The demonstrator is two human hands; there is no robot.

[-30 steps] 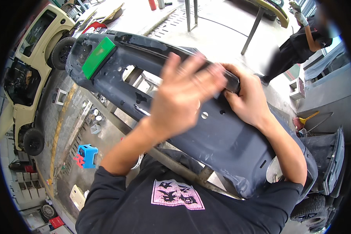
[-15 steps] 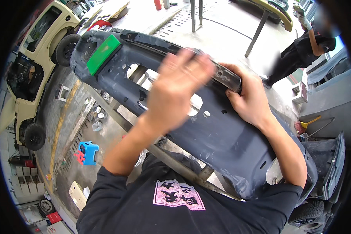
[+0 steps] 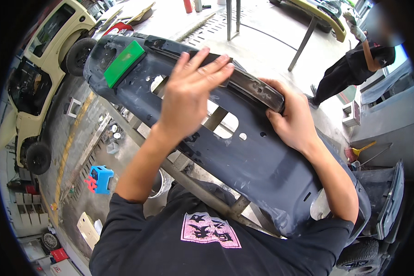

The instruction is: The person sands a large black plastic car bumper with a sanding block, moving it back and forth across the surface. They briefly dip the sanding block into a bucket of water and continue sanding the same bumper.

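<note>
A long dark grey car bumper point(image 3: 257, 156) lies across in front of me on a metal stand point(image 3: 200, 192), with cut-out openings along its middle. My left hand point(image 3: 186, 106) is over its raised far ledge, fingers stretched out and apart. Under those fingertips shows a dark, flat piece point(image 3: 211, 58); whether it is separate from the bumper I cannot tell. At the right end of the ledge, my right hand point(image 3: 294, 112) grips the bumper, thumb on the near side and fingers over the far edge. A green block point(image 3: 124, 63) rests on the bumper's left part.
At the left stands a beige vehicle point(image 3: 37, 78). A blue stool point(image 3: 101, 178) and a bucket point(image 3: 162, 184) are on the floor nearby. Another person point(image 3: 354, 66) stands at the far right. More dark car parts point(image 3: 386, 198) lean at the right, near a broom point(image 3: 361, 149).
My left hand has moved left along the ledge, and its fingers show more clearly spread. My right hand keeps its grip on the bumper.
</note>
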